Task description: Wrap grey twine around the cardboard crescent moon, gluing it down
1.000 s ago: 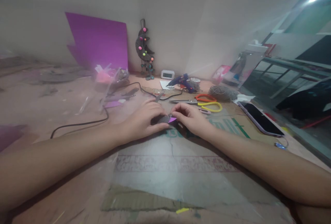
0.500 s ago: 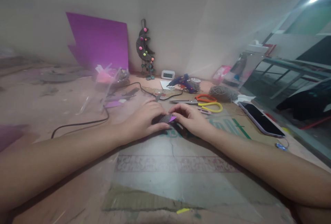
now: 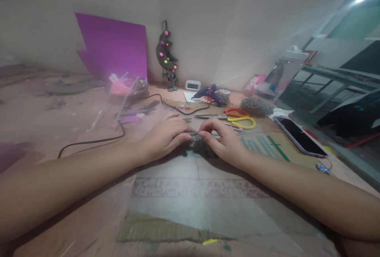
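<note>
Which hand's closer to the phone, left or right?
Right. The right hand is left of the phone, its fingertips at a thin piece. The left hand is farther left, on that piece's other side.

A person's bare left forearm (image 3: 77, 177) slants in from eight o'clock, the bare right forearm (image 3: 297, 181) from four. The left hand (image 3: 164, 136), palm down, aims its pinched thumb and index finger toward three o'clock. The right hand (image 3: 225, 140), fingers curled, pinches toward nine, fingertips just beside the left's.
</note>
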Motion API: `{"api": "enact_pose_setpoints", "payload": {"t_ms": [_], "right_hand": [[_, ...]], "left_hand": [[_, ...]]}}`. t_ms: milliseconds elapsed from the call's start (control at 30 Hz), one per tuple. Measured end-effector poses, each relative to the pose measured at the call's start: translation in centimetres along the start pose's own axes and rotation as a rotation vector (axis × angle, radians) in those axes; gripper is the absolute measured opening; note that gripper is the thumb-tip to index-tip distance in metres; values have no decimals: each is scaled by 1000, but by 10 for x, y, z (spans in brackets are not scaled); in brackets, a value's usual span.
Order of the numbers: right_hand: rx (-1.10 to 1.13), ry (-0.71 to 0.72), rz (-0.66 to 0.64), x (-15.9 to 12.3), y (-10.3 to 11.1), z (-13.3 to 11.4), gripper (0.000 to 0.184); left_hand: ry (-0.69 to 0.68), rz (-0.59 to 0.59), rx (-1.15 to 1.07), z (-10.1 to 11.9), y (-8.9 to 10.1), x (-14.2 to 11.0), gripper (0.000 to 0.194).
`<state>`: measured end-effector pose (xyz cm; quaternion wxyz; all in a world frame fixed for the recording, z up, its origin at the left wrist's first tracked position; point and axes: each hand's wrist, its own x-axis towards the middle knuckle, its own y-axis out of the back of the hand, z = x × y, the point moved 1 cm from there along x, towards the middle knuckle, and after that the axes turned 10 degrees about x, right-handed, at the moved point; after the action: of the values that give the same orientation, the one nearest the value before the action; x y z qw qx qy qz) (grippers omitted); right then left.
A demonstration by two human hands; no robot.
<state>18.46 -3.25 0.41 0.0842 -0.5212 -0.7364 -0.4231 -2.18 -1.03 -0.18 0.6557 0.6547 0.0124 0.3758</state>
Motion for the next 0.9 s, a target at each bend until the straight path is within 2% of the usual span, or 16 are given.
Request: {"api": "enact_pose_setpoints", "payload": {"t_ms": [100,200,333,433,633,900], "right_hand": [[-41,25,9,-1,0,-3,11],[-30,-12,28,-2,0,-2,13],[0,-15,27,-2,-1,-2,13],[-21,-9,26,-1,0,-2,13],[-38,-7,27,0,0,-4,12],[-41,-37,16,-1,-1,-3,14]], "left_hand": [[44,75,-33,1,0,-4,30],[81,164,-97,3,-1,-8,42],[-46,227,-71,8,0,-7,32],[-104,232,-34,8,0,-6,28],[-117,226,-48,5,-1,-7,22],[-26,189,-84,7,1,-4,8]]}}
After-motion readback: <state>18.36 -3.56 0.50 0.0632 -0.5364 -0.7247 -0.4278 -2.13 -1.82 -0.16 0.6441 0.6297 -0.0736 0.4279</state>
